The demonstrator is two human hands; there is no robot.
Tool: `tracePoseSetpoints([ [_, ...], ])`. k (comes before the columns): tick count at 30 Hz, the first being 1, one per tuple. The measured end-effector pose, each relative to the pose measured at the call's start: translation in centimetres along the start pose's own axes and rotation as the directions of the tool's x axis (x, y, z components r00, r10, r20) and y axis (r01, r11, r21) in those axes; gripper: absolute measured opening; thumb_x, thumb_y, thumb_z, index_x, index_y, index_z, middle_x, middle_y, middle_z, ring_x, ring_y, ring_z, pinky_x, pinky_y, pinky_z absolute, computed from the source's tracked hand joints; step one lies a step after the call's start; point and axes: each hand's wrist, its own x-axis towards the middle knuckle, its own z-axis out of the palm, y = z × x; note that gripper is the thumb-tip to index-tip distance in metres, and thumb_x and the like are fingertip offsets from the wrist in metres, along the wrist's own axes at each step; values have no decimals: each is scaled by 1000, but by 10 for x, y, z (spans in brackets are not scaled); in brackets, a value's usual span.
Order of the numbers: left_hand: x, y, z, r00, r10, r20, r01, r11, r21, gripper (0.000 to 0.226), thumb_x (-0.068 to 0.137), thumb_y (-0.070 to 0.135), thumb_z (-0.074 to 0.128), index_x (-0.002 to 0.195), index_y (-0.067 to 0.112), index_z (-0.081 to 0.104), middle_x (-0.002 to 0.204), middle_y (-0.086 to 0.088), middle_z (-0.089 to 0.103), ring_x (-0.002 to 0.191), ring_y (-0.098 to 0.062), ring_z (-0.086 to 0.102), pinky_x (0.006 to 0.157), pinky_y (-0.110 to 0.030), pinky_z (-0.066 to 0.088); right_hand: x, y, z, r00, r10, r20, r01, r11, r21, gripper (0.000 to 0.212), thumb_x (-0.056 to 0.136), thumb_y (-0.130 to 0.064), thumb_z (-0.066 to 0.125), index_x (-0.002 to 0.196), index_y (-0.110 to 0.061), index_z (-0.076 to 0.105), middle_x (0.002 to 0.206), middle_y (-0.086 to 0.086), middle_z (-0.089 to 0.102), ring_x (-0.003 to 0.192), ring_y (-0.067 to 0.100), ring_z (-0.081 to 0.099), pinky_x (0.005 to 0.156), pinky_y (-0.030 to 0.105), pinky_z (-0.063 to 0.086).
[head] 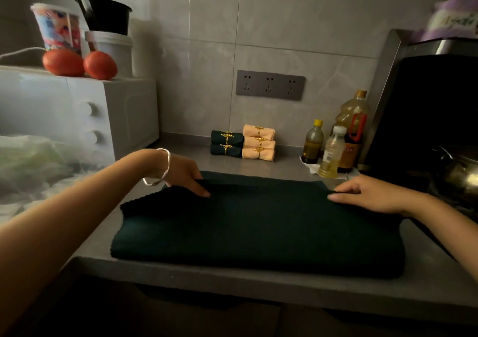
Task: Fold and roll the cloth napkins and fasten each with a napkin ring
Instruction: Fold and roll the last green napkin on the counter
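Note:
A dark green cloth napkin (pixel 258 228) lies folded in a wide band across the grey counter (pixel 232 282), its near fold along the counter's front edge. My left hand (pixel 185 175) pinches the napkin's far left corner, which is lifted slightly off the layer below. Over at the far right corner, my right hand (pixel 367 194) pinches the edge. Against the wall stand finished rolls, each fastened with a gold ring: two dark green rolls (pixel 226 143) stacked, and three peach rolls (pixel 258 143) stacked beside them.
A white microwave (pixel 77 119) stands at the left with two tomatoes (pixel 80 64) and cups on top. A plastic bag (pixel 33 166) lies before it. Oil and sauce bottles (pixel 336 140) stand at the right, beside a dark stove and a metal pot (pixel 457 174).

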Motion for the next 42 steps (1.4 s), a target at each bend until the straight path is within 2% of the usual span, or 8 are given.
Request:
tracePoseSetpoints([
  [6,93,-32,-4,944,-49,-326,95,987,129,28,89,33,61,79,8,67,62,1,49,62,-15,46,57,-24,37,105,31,6,975,-13,-224,-40,972,-231,9,91,-30,59,95,-29,67,94,-11,64,90,3,59,85,25,47],
  [8,122,-41,-2,924,-70,-375,135,980,148,28,90,35,59,74,12,63,69,-1,54,69,-16,51,62,-25,40,138,46,14,969,9,-248,-79,958,-274,5,90,-31,61,90,-29,66,93,-8,65,89,7,60,83,27,49],
  [14,179,-61,5,866,-87,-493,179,973,143,25,90,41,57,103,22,66,105,0,64,96,-18,60,83,-30,48,202,74,28,960,100,-262,-169,952,-257,8,91,-31,59,83,-31,55,91,-6,61,85,10,58,74,25,46],
  [27,215,-66,13,823,-103,-559,261,942,211,26,94,36,51,116,24,54,118,2,60,115,-18,53,111,-41,25,231,84,45,923,151,-354,-262,920,-292,22,94,-34,52,113,-22,56,107,0,55,107,17,52,94,30,41],
  [32,193,-49,25,740,11,-672,247,926,286,52,92,42,51,139,30,34,145,3,37,137,-19,29,117,-45,13,218,64,58,814,37,-579,-272,906,-324,40,91,-31,57,129,-24,46,132,-3,47,126,17,40,109,32,28],
  [35,162,-14,41,794,44,-607,116,968,221,51,95,45,43,142,31,29,147,4,35,138,-18,29,117,-44,15,200,32,73,745,-15,-667,-106,984,-141,32,95,-29,51,127,-23,52,132,-4,49,125,14,43,108,31,32],
  [38,130,11,65,911,29,-411,7,996,86,52,97,47,36,145,29,26,149,1,34,137,-19,31,116,-43,22,177,-6,96,833,1,-553,-13,1000,-16,32,97,-25,48,128,-25,52,138,-7,46,130,11,40,110,30,31],
  [42,121,17,98,964,-52,-260,92,985,146,57,100,47,22,150,29,3,159,4,0,146,-21,0,116,-53,2,158,-40,132,945,26,-326,-48,997,-58,44,101,-30,36,145,-23,33,154,-5,25,142,12,20,117,33,17],
])
